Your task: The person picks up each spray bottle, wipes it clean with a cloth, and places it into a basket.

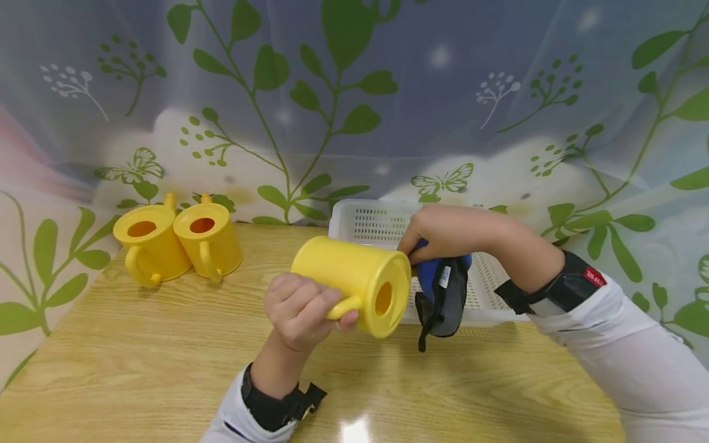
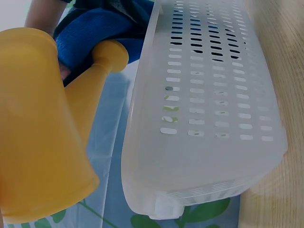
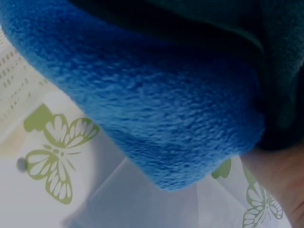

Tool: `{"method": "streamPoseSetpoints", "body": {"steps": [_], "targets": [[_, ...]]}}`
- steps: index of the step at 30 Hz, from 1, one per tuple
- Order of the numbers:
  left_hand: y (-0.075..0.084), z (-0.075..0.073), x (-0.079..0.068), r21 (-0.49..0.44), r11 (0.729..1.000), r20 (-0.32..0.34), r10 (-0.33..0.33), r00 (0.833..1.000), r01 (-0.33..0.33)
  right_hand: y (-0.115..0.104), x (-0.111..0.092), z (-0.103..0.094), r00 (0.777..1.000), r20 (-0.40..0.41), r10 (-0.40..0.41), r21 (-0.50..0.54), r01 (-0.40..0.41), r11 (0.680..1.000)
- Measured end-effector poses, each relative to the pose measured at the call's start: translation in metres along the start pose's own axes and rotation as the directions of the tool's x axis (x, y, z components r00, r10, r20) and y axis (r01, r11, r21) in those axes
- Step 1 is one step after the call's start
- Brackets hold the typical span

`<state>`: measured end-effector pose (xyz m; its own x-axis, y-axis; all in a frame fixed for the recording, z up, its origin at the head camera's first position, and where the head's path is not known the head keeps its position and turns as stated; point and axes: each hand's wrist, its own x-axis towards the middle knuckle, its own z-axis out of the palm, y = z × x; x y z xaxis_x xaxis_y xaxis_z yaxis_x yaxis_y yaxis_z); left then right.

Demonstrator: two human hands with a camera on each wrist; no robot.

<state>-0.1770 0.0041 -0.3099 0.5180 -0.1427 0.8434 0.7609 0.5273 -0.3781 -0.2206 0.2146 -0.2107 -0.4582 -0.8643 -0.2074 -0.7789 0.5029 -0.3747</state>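
Note:
My left hand (image 1: 301,311) grips the handle of a yellow watering can (image 1: 343,267), which is tipped on its side above the table with its holed top toward the right. In the left wrist view the spout (image 2: 90,90) of that watering can reaches toward a blue cloth (image 2: 95,35). My right hand (image 1: 448,231) holds this fuzzy blue cloth (image 3: 142,109), backed with dark fabric and a black strap, beside the can's spout end. Whether the cloth touches the spout is hard to tell. The fingertips of the right hand are partly hidden.
Behind and below the hands, a white perforated basket (image 1: 382,209) stands on the wooden table (image 1: 166,357). Two more yellow watering cans, one at the far left (image 1: 160,246) and another (image 1: 221,240) right against it, stand upright. A leaf-printed curtain (image 1: 310,141) hangs along the back.

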Motion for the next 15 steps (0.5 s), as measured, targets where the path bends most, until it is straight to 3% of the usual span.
{"method": "streamPoseSetpoints", "body": {"steps": [6,15], "targets": [[-0.0008,0.0001,0.0004,-0.005,1.000,-0.014,-0.006,1.000,0.006,-0.0053,0.0044,-0.0024,0.997,-0.051,-0.051,-0.049,0.049,0.998],[-0.0029,-0.0030,-0.0007,0.019,0.999,0.003,-0.048,0.999,0.048,-0.0060,0.0029,0.0013,0.999,-0.034,0.004,-0.068,-0.006,0.998]]}}
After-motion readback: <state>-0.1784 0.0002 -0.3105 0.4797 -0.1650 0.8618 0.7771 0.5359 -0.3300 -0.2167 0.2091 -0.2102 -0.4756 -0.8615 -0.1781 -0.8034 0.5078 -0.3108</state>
